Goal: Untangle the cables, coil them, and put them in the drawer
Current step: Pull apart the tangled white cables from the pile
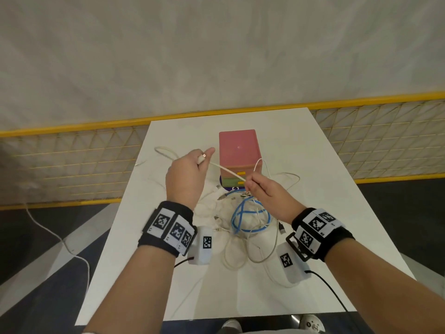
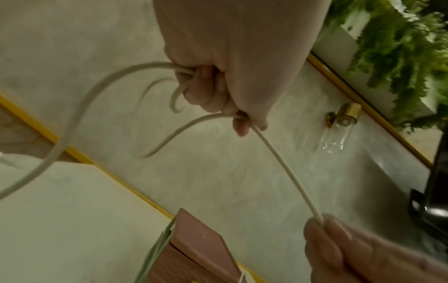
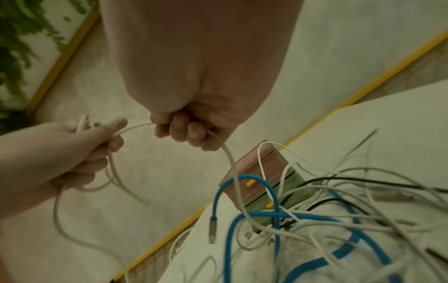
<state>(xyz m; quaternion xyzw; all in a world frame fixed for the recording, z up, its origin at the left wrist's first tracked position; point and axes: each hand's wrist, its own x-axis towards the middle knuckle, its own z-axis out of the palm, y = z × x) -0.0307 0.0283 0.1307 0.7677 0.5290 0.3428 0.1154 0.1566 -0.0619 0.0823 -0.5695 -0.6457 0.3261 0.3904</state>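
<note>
Wrist bands: black bands point(image 1: 168, 227) with black-and-white square codes sit on both wrists. I see no words on them.
Cable pile: a heap of white, black and blue cables lies on the white tabletop point(image 1: 337, 213), just past the wrists. The blue cable point(image 1: 250, 216) loops through the white ones. They look all mixed up.
Right hand: the right hand point(image 1: 265, 195) is up over the pile. Its fingers curl round and pinch the white cable point(image 1: 226, 170).
Left hand: the left hand point(image 1: 187, 175) is up too, a bit to the side. Its fingers are curled round the same white cable, with a few loops of it bunched in the fist and the plug end point(image 1: 201, 158) sticking out at the top.
White cable: it runs tight from one hand to the other, then drops down into the pile.
Drawer box: a small pink and green box point(image 1: 238, 153) with yellow handles stands behind the pile. Both drawers look shut.
How far: I think this is an early part. One cable is being pulled free and wound up. No coil is in a drawer that I can see, and the rest are not sorted.
Writing: none I can read.
</note>
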